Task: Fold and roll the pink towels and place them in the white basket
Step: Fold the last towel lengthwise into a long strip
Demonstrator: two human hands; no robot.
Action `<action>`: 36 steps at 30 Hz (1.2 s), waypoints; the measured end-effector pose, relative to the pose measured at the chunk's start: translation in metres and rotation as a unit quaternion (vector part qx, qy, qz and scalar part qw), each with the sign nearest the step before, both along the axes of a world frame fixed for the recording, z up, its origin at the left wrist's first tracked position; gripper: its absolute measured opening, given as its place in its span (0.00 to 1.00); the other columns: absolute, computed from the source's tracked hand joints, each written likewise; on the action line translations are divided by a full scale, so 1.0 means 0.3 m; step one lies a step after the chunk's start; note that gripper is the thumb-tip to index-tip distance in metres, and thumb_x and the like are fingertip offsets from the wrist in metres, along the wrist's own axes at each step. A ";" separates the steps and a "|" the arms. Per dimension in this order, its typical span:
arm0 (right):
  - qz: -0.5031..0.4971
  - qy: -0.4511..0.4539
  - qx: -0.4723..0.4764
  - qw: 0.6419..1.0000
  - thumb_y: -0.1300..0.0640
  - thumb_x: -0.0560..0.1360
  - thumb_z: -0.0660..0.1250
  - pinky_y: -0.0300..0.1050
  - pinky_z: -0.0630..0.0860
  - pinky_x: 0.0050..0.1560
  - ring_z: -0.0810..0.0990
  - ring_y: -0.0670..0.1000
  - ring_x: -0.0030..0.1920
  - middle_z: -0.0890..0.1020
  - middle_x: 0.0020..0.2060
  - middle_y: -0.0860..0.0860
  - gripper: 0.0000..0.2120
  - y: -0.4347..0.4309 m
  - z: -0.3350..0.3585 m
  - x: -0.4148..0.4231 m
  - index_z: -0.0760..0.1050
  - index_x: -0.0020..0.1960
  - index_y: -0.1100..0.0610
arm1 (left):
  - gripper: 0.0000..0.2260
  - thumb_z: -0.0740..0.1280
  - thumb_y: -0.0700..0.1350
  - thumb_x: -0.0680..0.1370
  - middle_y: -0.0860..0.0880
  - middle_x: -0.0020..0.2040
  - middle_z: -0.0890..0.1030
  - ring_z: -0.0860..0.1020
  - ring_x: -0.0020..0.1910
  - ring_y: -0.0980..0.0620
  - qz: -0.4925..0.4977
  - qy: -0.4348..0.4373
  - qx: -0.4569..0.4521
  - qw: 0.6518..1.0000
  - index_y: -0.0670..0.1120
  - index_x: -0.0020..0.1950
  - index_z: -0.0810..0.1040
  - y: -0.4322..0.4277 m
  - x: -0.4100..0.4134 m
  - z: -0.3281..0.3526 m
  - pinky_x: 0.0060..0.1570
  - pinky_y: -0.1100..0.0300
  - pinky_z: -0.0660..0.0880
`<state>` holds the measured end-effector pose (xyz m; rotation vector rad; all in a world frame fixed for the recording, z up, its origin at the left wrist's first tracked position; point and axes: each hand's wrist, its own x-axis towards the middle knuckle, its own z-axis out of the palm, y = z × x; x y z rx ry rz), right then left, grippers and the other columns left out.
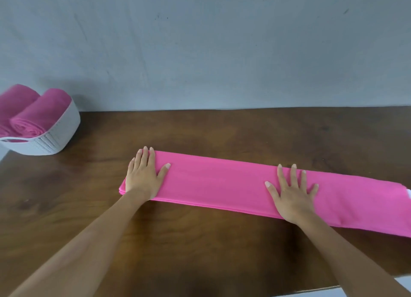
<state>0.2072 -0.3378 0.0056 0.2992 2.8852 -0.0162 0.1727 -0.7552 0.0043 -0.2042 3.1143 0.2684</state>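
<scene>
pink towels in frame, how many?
3: left roll and right roll sit side by side in the white basket; the folded towel lies flat on the table under the left hand and right hand. Basket is cropped; more may be hidden.

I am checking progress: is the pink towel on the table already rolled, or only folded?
Only folded, not rolled. The pink towel lies flat as a long strip, layers showing along its near edge.

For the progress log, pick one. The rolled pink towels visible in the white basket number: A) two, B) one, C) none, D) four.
A: two rolled pink towels lie side by side in the white basket; the folded towel is on the table.
</scene>
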 end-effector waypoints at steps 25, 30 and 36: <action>0.015 0.032 -0.082 0.996 0.38 0.83 0.38 0.58 0.44 0.80 0.39 0.50 0.81 0.41 0.82 0.47 0.33 0.052 0.010 0.005 0.37 0.82 0.52 | 0.29 0.56 0.53 0.86 0.49 0.83 0.52 0.46 0.82 0.52 -0.246 -0.001 0.128 0.961 0.45 0.83 0.51 0.858 0.073 0.077 0.79 0.54 0.42; 0.088 0.038 -0.089 0.991 0.33 0.79 0.35 0.52 0.43 0.79 0.39 0.46 0.81 0.40 0.81 0.45 0.37 0.152 0.016 0.027 0.36 0.82 0.50 | 0.29 0.51 0.56 0.86 0.49 0.84 0.49 0.45 0.82 0.52 -0.252 -0.026 0.102 0.962 0.46 0.84 0.48 0.999 0.070 0.054 0.80 0.53 0.42; 0.124 0.051 -0.076 0.988 0.32 0.76 0.32 0.48 0.38 0.79 0.36 0.44 0.80 0.38 0.81 0.45 0.39 0.323 0.008 0.069 0.34 0.82 0.51 | 0.33 0.45 0.65 0.83 0.53 0.83 0.44 0.41 0.81 0.55 -0.241 -0.011 0.051 0.969 0.50 0.83 0.43 1.015 0.086 0.004 0.79 0.55 0.40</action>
